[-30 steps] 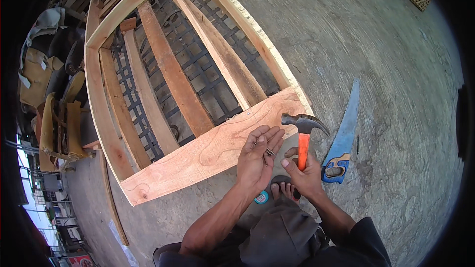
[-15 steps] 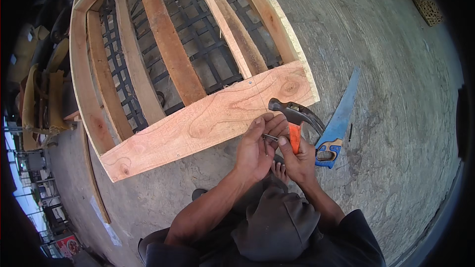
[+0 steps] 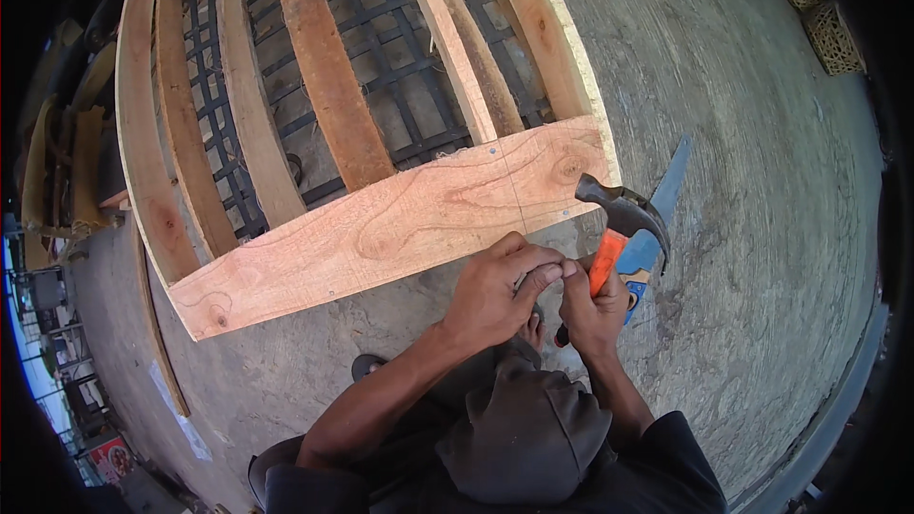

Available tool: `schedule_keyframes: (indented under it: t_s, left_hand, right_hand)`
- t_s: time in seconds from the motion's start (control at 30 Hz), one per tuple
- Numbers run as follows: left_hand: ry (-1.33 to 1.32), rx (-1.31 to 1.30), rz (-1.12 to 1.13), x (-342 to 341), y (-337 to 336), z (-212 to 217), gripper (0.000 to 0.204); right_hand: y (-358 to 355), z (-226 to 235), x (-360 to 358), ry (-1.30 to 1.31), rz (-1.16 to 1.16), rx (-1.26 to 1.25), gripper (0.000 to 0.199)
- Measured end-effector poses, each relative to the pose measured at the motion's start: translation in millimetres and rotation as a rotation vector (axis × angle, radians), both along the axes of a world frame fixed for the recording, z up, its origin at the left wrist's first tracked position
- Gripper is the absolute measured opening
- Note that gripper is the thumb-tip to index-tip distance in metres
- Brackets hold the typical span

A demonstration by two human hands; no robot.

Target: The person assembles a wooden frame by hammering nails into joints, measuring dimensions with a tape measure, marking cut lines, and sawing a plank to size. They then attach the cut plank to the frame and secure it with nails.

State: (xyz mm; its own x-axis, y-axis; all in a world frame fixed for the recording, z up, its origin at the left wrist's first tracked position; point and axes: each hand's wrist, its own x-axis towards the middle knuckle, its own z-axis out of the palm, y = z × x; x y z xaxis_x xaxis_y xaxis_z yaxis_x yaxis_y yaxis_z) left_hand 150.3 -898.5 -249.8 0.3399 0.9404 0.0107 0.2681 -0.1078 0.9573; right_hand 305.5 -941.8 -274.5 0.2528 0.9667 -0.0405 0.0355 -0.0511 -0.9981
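Note:
My right hand (image 3: 592, 312) is closed round a claw hammer (image 3: 606, 262) with an orange and black handle, its dark head up and to the right. Closed in a pinch, my left hand (image 3: 495, 290) meets the right fingertips just in front of a pale wooden board (image 3: 409, 219). The nails seen in the left palm a moment ago are hidden behind the curled fingers now. Small nail heads dot the board, and a thin line crosses it near its right end. This board forms the near end of a wooden frame (image 3: 143, 133) with several slats.
Behind the hammer a handsaw (image 3: 671, 176) with a blue blade lies on the concrete floor (image 3: 743, 228). Black webbing (image 3: 381, 48) shows under the slats. A long wood strip (image 3: 160, 324) lies at left, and woven baskets (image 3: 833, 38) stand at far right.
My left hand has turned and closed over the nails, its fingertips now against the right hand's. The hammer has shifted right, over the saw. The frame sits slightly further left in view.

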Motion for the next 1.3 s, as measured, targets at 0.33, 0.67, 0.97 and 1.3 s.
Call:
schedule_keyframes:
  t_s: [0.33, 0.67, 0.97, 1.3]
  left_hand:
    - [0.203, 0.494, -0.116, -49, 45, -9, 0.031]
    - [0.038, 0.560, -0.030, -118, 74, -24, 0.034]
    - [-0.009, 0.467, 0.077, -124, 93, -18, 0.030]
    - [0.046, 0.556, 0.255, -119, 86, -21, 0.021]
  right_hand:
    - [52, 0, 12, -0.061, 0.114, 0.007, 0.042]
    - [116, 6, 5, 0.042, 0.067, -0.200, 0.043]
    - [137, 17, 0, 0.013, 0.133, -0.382, 0.039]
    - [133, 18, -4, -0.259, 0.163, -0.349, 0.042]
